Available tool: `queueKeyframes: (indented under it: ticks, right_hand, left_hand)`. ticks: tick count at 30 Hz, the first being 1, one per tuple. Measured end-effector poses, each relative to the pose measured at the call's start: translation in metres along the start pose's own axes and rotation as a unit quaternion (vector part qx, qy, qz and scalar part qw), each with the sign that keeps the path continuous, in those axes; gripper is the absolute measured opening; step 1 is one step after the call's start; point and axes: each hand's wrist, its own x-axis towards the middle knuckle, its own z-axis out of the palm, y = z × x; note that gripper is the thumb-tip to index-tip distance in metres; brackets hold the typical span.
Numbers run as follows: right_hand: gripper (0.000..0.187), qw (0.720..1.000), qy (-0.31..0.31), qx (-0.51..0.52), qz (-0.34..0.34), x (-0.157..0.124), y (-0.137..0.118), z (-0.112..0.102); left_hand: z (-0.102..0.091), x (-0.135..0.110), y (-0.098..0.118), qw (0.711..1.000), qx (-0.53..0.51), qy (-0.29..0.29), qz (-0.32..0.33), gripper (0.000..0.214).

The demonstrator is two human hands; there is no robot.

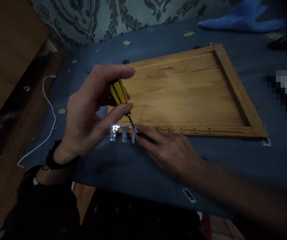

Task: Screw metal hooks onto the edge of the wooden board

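Note:
My left hand (88,106) is closed around the yellow-and-black handle of a screwdriver (120,95). The shaft slants down, and its tip meets the right end of a small metal hook rail (124,130). That rail has several silver hooks and lies along the near edge of a wooden framed board (183,93). Thumb and index finger of my right hand (170,148) pinch at the rail's right end, beside the screwdriver tip. Something dark shows between those fingers, but I cannot tell what it is.
The board lies on dark blue patterned fabric (143,170). A white cable (54,115) curls at the left, beside wooden furniture (8,50). A blue plush toy (243,18) rests at the back right, before a patterned wall (123,16). Several small dark holes line the board's near edge.

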Motion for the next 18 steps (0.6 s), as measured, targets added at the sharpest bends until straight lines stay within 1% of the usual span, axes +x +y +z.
queueKeyframes:
  ticks: [5,12,15,18]
  right_hand:
    - [0.034,1.000,0.011,0.008,-0.002,-0.0008,0.0002,0.0015]
    - [0.037,0.999,-0.034,-0.001,0.005,0.0002,0.0001,0.0009]
    - [0.033,1.000,-0.019,0.000,0.005,0.0009,-0.0001,0.0006]
    - [0.031,1.000,-0.011,0.005,0.004,0.0005,-0.0002,0.0009]
  left_hand:
    - [0.0015,-0.0019,0.0000,0.999,0.024,-0.006,-0.022,0.036]
    - [0.0003,0.0015,0.0040,0.998,0.033,-0.037,-0.034,0.033]
    - [0.0005,0.0020,0.0028,0.998,0.023,-0.045,-0.038,0.035]
    - [0.0014,0.0017,-0.0009,0.999,0.017,-0.044,-0.017,0.037]
